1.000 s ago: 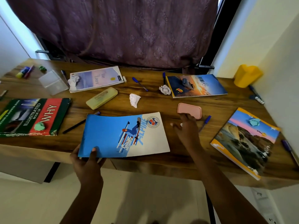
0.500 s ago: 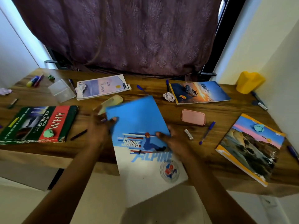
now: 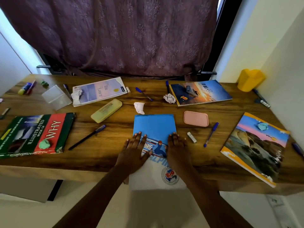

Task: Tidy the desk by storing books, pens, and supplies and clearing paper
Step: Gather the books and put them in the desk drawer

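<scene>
A blue and white notebook point(image 3: 154, 124) lies at the front middle of the wooden desk point(image 3: 115, 155), its white lower part hanging over the front edge. My left hand point(image 3: 134, 150) and my right hand point(image 3: 176, 148) rest flat on its cover side by side, fingers spread, holding it down. Loose pens lie around it: a black one point(image 3: 87, 137) to the left, a blue one point(image 3: 211, 134) to the right, another blue one point(image 3: 144, 93) further back. Crumpled white paper point(image 3: 139, 107) sits just beyond the notebook, and a second ball point(image 3: 170, 98) lies near the back.
A green "WHY" book point(image 3: 32, 134) lies left, a lavender book point(image 3: 102, 90) back left, a car notebook point(image 3: 202, 92) back right, a landscape notebook point(image 3: 256, 145) right. A yellow cup point(image 3: 250, 79), pink case point(image 3: 195, 118), yellow pencil case point(image 3: 107, 110) and clear box point(image 3: 56, 97) stand about.
The blue notebook was lifted from the front edge, turned upright in both hands, and now lies flat on the desk with both palms pressing on it.
</scene>
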`<state>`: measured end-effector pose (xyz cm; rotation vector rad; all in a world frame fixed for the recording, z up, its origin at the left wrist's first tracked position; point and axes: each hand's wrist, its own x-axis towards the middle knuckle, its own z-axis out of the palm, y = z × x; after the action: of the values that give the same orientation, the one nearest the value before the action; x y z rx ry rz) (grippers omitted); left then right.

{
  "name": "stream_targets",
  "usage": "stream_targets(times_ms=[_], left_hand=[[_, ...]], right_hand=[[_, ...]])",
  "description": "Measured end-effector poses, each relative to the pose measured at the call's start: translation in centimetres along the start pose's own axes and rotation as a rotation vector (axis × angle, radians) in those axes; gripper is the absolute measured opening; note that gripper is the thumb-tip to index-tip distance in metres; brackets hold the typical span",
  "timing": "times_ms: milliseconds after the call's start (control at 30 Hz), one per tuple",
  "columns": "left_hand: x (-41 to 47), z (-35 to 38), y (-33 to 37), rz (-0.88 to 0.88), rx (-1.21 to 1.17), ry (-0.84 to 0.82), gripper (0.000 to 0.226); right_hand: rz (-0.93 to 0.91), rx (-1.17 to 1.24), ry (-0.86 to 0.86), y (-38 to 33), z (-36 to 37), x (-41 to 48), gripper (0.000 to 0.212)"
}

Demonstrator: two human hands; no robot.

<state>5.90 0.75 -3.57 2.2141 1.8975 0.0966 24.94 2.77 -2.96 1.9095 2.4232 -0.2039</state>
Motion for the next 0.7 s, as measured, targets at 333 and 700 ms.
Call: stream_targets(times_ms=[333,700], left_hand=[[8.2,-6.0,4.3,0.063,-0.104,0.261,0.055],[33.7,-9.4,11.2,0.166,-0.126,-0.185,0.03]], right_hand=[[0.308,0.376,0.224,10.3,-9.0,10.2,0.031],[0.487,0.274,0.168,25.1,-9.8,19.5,0.04]])
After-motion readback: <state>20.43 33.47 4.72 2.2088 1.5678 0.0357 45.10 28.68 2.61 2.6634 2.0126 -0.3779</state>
